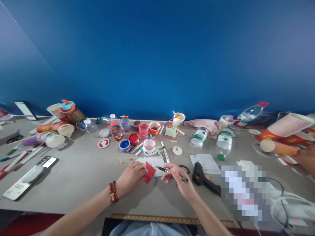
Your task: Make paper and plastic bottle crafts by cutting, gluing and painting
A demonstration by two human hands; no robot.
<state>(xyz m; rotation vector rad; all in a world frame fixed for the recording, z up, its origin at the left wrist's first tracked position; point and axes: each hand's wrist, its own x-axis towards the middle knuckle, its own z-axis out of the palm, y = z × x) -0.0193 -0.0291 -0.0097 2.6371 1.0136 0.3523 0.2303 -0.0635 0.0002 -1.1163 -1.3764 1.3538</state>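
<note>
My left hand (131, 178), with a red bead bracelet at its wrist, pinches a small piece of red paper (150, 173) by its left side. In my right hand (181, 184) is a dark pen (161, 168), its tip pointing left, close to the red paper's right edge. Beneath the red paper lies a white sheet (160, 160). Just beyond stands a small white cup (149, 148) with a red rim and drawn face. A white marker (165, 152) rests right of it. Black scissor-like handles (184, 169) show partly behind my right hand.
Open jars of blue paint (124, 146) and red paint (134, 139) stand beyond my hands. A black glue gun (205, 180) lies to the right, near plastic bottles (223, 144). At left are a phone (31, 178) and markers. Another person's hand (306, 159) reaches in at far right.
</note>
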